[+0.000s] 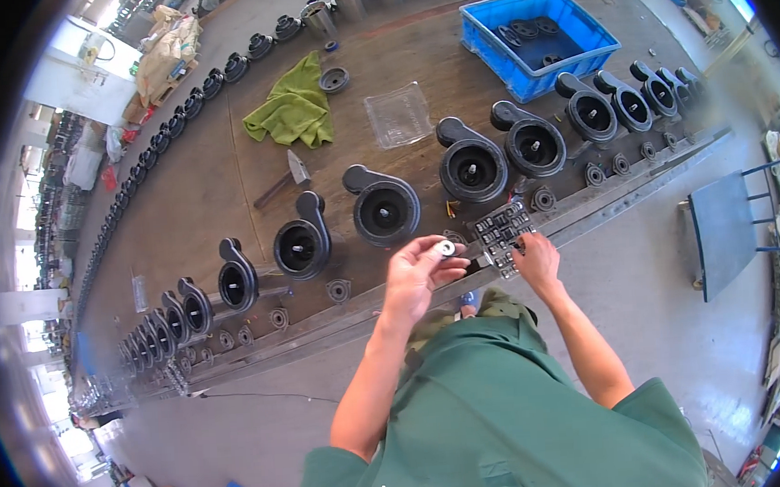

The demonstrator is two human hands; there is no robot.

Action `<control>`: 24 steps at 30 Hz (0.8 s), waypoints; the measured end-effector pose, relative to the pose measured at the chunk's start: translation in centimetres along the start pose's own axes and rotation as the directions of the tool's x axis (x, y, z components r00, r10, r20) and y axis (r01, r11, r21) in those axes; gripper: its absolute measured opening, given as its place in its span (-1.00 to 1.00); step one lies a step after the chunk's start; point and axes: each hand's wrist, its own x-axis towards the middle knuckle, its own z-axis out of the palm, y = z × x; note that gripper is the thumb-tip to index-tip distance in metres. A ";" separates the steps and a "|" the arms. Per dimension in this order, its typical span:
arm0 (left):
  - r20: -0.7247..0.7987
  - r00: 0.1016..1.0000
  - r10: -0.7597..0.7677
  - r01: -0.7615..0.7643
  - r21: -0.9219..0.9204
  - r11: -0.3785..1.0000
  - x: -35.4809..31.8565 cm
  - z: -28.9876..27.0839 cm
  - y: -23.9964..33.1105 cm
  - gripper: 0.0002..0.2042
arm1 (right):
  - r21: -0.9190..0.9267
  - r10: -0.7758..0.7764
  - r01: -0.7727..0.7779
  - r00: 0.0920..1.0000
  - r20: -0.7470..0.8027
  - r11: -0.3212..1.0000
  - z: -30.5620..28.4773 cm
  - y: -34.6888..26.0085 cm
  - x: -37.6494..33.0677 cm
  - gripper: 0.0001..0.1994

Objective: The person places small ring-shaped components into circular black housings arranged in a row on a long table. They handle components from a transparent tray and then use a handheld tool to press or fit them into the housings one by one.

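Observation:
Between the thumb and fingers of my left hand point(417, 277) is a small round metal part point(445, 248) with a hole in its middle. My right hand point(538, 259) is at the right side of a tray of small dark parts point(502, 229), its fingers bent down against it; what they pinch, if anything, is hidden. The tray sits at the near edge of the workbench point(330, 140). Just beyond my hands stand black round housings point(473, 169), each with a side arm and a metal shaft in its centre.
Small flanged rings point(339, 289) lie along the near edge of the bench. Farther back are a hammer point(294, 167), a green cloth point(294, 106), a clear plastic sheet point(398, 116) and a blue crate point(536, 69) with black parts. A dark chair point(727, 234) stands at the right.

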 end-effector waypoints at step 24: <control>-0.081 0.868 0.491 -0.075 0.954 0.290 5.2 -4.2 9.0 -0.90 | 0.888 0.096 -0.419 0.908 0.408 0.190 -7.6 0.6 1.4 -0.81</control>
